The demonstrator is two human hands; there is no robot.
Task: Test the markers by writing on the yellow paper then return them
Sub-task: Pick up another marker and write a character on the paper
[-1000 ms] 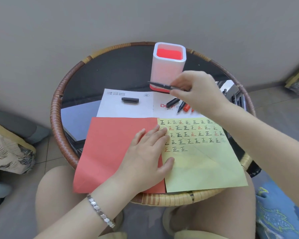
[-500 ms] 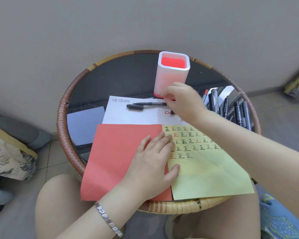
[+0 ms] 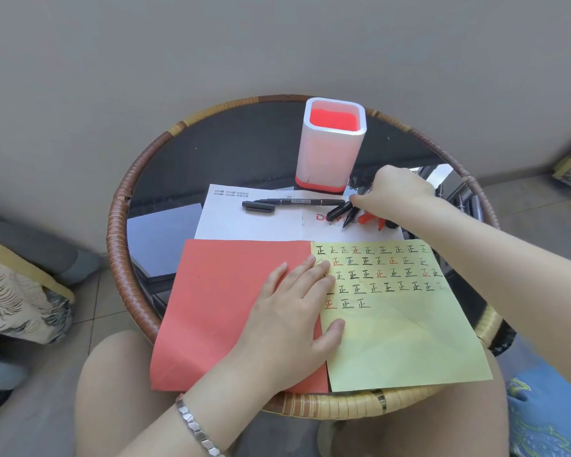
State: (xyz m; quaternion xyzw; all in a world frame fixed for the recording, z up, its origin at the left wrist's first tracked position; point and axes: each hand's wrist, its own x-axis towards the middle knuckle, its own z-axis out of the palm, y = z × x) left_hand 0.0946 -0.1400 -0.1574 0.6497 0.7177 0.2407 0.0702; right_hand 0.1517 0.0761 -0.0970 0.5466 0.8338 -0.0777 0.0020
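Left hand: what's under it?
The left hand lies flat across the seam: palm on the red paper, fingertips and thumb on the yellow paper. Any marks on the yellow paper's left edge beneath the fingers are covered.

Table (image 3: 119,225): round, rattan rim, dark glass top.
Pen holder (image 3: 330,153): white, red inside, upright at 1 o'clock.
Black marker (image 3: 297,201): uncapped, flat on the white sheet (image 3: 244,225), lying 9-to-3; cap (image 3: 258,206) beside its 9 o'clock end.
Right hand (image 3: 396,192): at the marker's 3 o'clock end, over loose markers (image 3: 346,214); grip unclear.
Left hand (image 3: 290,311): flat across red paper (image 3: 218,308) at 7 o'clock and character-covered yellow paper (image 3: 402,341) at 5 o'clock.
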